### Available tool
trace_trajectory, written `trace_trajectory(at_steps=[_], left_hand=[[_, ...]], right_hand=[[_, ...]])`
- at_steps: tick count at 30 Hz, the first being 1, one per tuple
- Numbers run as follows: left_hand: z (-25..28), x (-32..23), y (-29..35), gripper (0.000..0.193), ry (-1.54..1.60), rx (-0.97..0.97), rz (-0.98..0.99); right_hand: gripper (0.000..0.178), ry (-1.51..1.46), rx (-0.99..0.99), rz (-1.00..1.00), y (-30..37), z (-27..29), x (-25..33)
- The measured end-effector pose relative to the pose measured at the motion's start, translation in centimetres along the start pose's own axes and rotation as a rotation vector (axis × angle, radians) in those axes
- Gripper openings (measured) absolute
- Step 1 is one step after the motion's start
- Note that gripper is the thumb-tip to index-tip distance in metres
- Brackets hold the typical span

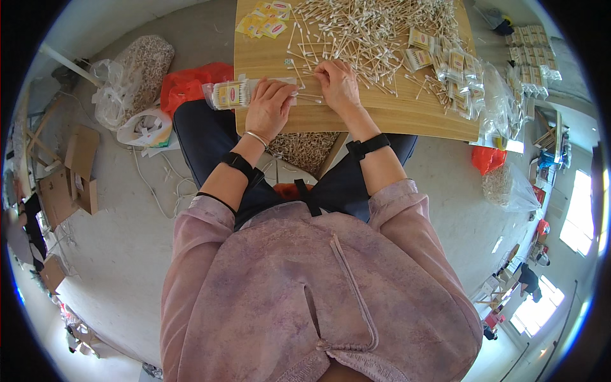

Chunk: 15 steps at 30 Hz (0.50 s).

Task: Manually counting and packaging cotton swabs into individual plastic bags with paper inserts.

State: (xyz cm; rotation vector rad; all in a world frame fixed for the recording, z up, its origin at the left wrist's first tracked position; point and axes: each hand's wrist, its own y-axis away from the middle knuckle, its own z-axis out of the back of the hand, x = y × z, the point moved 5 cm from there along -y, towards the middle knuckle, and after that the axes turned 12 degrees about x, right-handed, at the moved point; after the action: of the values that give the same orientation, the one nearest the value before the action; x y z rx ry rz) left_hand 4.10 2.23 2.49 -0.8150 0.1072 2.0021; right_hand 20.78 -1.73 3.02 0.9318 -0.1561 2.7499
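My left hand [270, 104] is at the near left edge of the wooden table [382, 116], its fingers bent over the open end of a clear plastic bag of cotton swabs [230, 95]. A yellow and white label shows through the bag, which sticks out past the table's left edge. A few loose swabs [310, 98] lie between my hands, close to the left fingertips. Just right of them, my right hand [339, 84] rests low over the tabletop with thumb and fingers drawn together. Whatever may be between those fingers is hidden.
A big heap of loose cotton swabs [375, 38] covers the far tabletop. Yellow cards [264, 19] lie far left; filled packets [459, 73] pile up at the right. Below the table is a swab-filled box [304, 151]. A red bag [184, 86] stands at the left.
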Motion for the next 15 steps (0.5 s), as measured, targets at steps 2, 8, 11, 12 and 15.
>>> trace_trajectory(at_steps=[2,8,11,12,15], left_hand=[[0.0,0.0,0.0,0.031,0.002,-0.044,0.043],[-0.2,0.4,0.2,0.034,0.058,-0.053,0.154],[-0.3,0.6,0.4,0.030,-0.022,-0.061,0.061],[-0.4,0.9,0.5,0.030,-0.024,-0.062,0.061],[-0.4,0.4,0.3,0.026,-0.018,-0.062,0.035]], right_hand=[[0.008,-0.012,-0.080,0.011,0.2,0.4,-0.1],[0.006,-0.101,0.016,0.041,2.9,0.3,0.5],[0.005,-0.115,0.220,0.089,5.2,-0.6,2.0],[0.005,-0.089,0.300,0.101,5.9,-1.1,2.4],[0.008,-0.045,0.264,0.121,6.6,-0.9,2.4]])
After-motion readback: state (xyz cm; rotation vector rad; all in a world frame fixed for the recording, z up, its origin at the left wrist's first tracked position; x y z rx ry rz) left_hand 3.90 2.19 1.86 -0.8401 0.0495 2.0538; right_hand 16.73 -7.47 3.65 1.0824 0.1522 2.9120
